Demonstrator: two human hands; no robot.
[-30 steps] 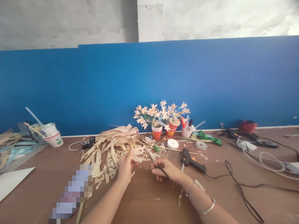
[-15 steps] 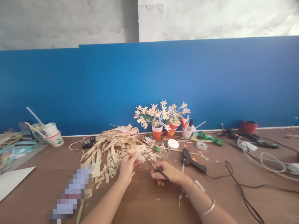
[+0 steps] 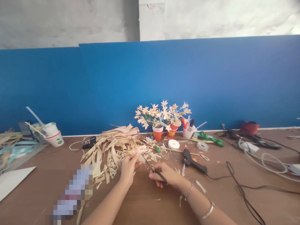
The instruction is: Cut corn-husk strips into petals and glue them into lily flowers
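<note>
A: What's moved?
B: R hand [image 3: 164,174] + scissors [image 3: 154,170], a bit left since the last frame, nearer the L hand [image 3: 128,167]. L hand's abt the same.
A: State of the hands?
B: L grasps a small pale piece [image 3: 141,158] btwn thumb & fingers. R is curled round the scissors' handles.
A: Where's the piece, exactly?
B: Up off the counter [image 3: 145,203], in front of the pile of dry strips [image 3: 110,151], blade tips right by it. Can't tell if they're touching, or how far the blades are open.
A: Other stuff?
B: Behind the hands, 2 red cups [image 3: 157,135] w/ pale flowers [image 3: 153,111], upright. White roll [image 3: 173,144] just in front of 'em, tape ring [image 3: 202,146] to its right. Blk glue gun [image 3: 194,163] lies right of the R hand, cord [image 3: 242,190] trailing off right.
A: Far left?
B: White cup [image 3: 55,139] w/ red rim, tilted, nr blue ribbon [image 3: 22,149]. Scraps [image 3: 201,186] lie nr the R forearm too.
</note>
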